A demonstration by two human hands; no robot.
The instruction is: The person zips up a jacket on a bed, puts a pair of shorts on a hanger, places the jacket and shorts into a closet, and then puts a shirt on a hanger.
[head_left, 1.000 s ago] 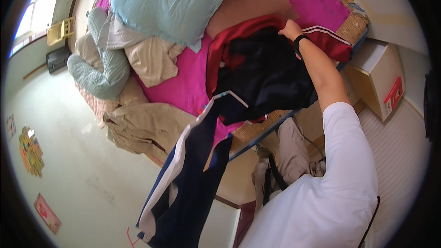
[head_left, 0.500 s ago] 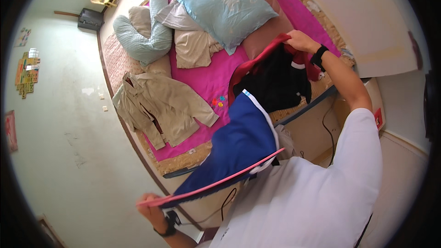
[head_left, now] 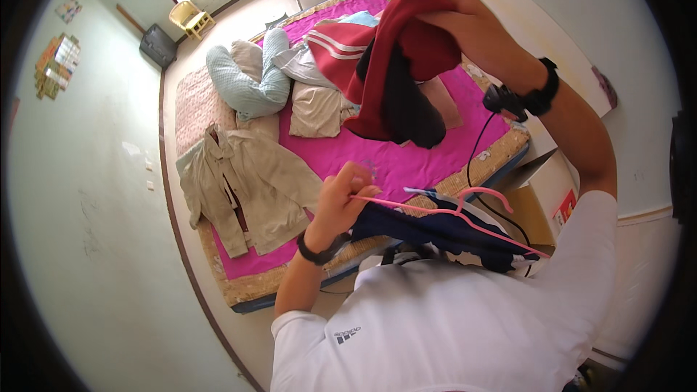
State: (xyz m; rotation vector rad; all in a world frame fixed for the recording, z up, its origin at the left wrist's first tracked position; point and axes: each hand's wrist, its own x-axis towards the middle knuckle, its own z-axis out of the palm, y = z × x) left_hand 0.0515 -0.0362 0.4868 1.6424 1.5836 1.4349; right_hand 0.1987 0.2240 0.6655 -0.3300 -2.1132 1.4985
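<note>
My left hand [head_left: 340, 199] is closed round one end of a pink clothes hanger [head_left: 465, 212], held near my chest. A dark blue garment [head_left: 428, 229] with white trim hangs by the hanger, partly behind it. Up over the bed, my right hand [head_left: 443, 20] grips a red and black jacket [head_left: 414, 43] with white stripes; the cloth covers its fingers in part. The jacket's black lining shows, and its lower part hangs above the pink sheet. A beige jacket [head_left: 247, 178] lies spread on the bed to the left of my left hand.
The bed has a bright pink sheet [head_left: 348, 156] over a woven mat [head_left: 268, 276]. On it are a light blue curved pillow [head_left: 254, 91] and a beige cushion [head_left: 314, 110]. A yellow chair [head_left: 191, 20] and a black case [head_left: 158, 45] stand beyond. A black cable [head_left: 473, 156] runs by my right wrist.
My right hand has lifted the red and black jacket off the bed, up and away. My left hand has brought the hanger end up and rightward, closer to the bed.
</note>
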